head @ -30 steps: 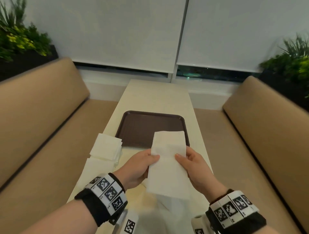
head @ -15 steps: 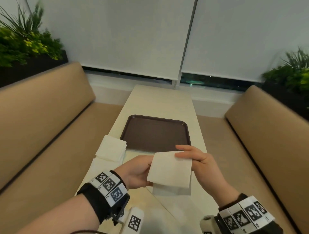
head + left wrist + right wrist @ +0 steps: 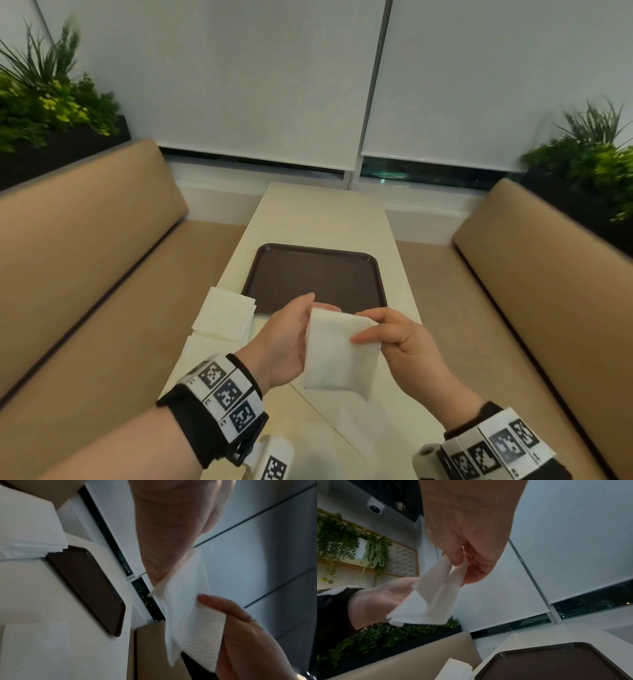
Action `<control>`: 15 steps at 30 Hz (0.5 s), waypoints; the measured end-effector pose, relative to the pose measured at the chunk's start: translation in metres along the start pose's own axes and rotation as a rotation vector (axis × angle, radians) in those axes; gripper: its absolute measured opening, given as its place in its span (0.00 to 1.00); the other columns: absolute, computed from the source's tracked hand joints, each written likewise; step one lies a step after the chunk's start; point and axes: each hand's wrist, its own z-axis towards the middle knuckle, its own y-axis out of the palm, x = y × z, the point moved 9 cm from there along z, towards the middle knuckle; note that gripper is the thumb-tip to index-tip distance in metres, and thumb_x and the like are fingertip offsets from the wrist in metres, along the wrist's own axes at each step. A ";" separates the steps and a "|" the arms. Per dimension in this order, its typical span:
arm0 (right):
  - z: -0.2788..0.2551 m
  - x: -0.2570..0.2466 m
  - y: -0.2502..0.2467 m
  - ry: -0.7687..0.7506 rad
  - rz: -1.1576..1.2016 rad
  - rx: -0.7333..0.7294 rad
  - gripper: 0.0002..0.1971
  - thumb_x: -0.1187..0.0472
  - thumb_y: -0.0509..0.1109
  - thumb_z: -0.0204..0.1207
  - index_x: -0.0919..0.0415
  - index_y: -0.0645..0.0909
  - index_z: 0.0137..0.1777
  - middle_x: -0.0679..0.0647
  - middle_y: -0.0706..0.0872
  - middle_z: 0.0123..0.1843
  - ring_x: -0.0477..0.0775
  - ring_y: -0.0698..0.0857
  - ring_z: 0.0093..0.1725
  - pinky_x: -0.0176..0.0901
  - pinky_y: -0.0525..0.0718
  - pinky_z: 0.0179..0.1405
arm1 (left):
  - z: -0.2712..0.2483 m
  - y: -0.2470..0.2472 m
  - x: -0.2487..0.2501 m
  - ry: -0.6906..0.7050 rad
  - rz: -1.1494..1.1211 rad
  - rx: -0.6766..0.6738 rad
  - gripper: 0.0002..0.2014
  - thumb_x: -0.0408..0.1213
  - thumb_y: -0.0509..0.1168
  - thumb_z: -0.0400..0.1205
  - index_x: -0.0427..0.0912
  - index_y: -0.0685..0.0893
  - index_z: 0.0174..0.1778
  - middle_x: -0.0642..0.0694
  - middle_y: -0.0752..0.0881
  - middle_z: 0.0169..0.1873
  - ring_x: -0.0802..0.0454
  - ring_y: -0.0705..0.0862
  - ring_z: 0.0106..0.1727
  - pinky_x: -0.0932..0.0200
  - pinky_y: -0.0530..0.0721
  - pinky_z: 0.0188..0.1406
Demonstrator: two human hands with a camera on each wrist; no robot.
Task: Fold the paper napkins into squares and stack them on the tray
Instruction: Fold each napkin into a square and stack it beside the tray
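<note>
Both hands hold one white napkin point(image 3: 337, 353) up in the air, over the near end of the table point(image 3: 318, 219). The right hand point(image 3: 404, 346) pinches its right side, thumb on top and fingers under. That grip is closed on the paper. The left hand point(image 3: 286, 339) cups the left side. Its fingers look bent behind the paper with the thumb by the top corner, so I think it holds the napkin too.

The napkin is folded over, but the right wrist view shows the layers still puffed apart. To do this step well, I would line up the corners first. Then press the fold flat, maybe down on the table, so it stays a neat square. Thin paper slips and tears, so go gently.

Just past the hands lies the brown tray point(image 3: 375, 270). No napkins are on it yet. Left of the tray, just beside its near corner, sits a small pile of napkins point(image 3: 224, 318). Another flat white sheet point(image 3: 200, 349) seems to lie near it, closer to the person.

The table is long and pale. Tan benches point(image 3: 85, 240) run down both sides. Farther back are white window blinds point(image 3: 257, 85), with green plants point(image 3: 44, 106) in both corners.
</note>
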 end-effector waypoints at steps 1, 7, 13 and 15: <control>0.000 -0.002 0.001 -0.020 -0.039 0.010 0.18 0.71 0.67 0.72 0.47 0.91 0.37 0.38 0.86 0.52 0.42 0.84 0.56 0.27 0.80 0.49 | 0.000 -0.002 0.002 0.019 0.036 0.029 0.24 0.57 0.53 0.86 0.40 0.85 0.53 0.41 0.86 0.44 0.47 0.84 0.43 0.55 0.82 0.38; -0.001 -0.001 0.011 -0.084 -0.164 -0.013 0.21 0.67 0.63 0.70 0.39 0.90 0.39 0.38 0.84 0.57 0.40 0.83 0.58 0.24 0.78 0.51 | -0.008 -0.011 0.023 0.260 0.585 0.205 0.05 0.45 0.65 0.83 0.54 0.86 0.45 0.46 0.85 0.50 0.45 0.84 0.51 0.51 0.85 0.43; 0.003 -0.002 0.003 0.095 0.115 -0.110 0.20 0.70 0.59 0.64 0.56 0.88 0.47 0.46 0.89 0.57 0.44 0.85 0.61 0.33 0.79 0.60 | -0.016 -0.008 0.036 0.431 0.885 0.186 0.07 0.42 0.60 0.85 0.53 0.83 0.46 0.51 0.85 0.45 0.54 0.82 0.46 0.58 0.81 0.42; 0.007 -0.001 0.006 0.167 -0.045 -0.119 0.11 0.61 0.63 0.81 0.51 0.85 0.55 0.44 0.89 0.54 0.39 0.85 0.56 0.35 0.80 0.58 | -0.016 -0.007 0.032 0.432 0.883 0.142 0.07 0.41 0.60 0.86 0.51 0.83 0.47 0.52 0.84 0.43 0.58 0.80 0.42 0.62 0.78 0.40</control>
